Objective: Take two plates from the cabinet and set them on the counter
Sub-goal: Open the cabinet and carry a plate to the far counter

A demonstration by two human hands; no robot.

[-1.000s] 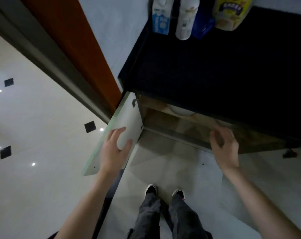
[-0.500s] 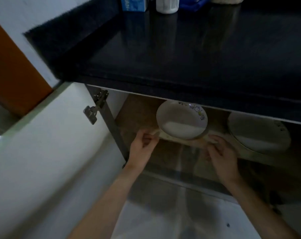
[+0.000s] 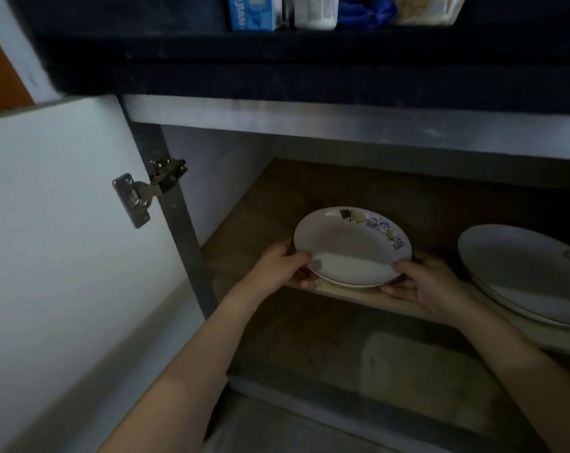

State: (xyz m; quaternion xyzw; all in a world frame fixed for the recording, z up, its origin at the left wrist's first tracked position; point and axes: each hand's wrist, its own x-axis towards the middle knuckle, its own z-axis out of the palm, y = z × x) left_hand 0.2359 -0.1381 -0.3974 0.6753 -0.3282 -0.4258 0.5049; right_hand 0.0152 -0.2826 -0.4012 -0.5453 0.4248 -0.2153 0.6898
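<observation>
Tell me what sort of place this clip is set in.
Most likely a home kitchen: a dark countertop carrying cartons and bottles, an open base cabinet with a hinged door beneath it, and plates on the wooden shelf, including a patterned plate.

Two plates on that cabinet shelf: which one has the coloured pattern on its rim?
The left plate, gripped by the left hand and right hand. The larger plate to its right looks plain white apart from a dark mark near the frame edge.
</observation>
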